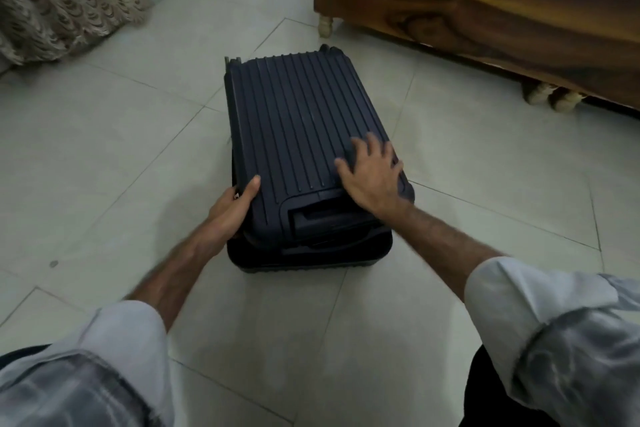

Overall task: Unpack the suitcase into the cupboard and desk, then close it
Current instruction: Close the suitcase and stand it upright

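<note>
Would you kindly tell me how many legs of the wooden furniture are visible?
3. One pale leg stands at the wooden furniture's near-left corner; two more sit side by side under its edge further right. Others may be hidden beneath it.

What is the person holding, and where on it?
The left hand grips the suitcase at its near left corner; the right hand lies flat on its lid.

No readable text, suitcase [304, 135] shell seemingly unmarked, view blurred
</note>
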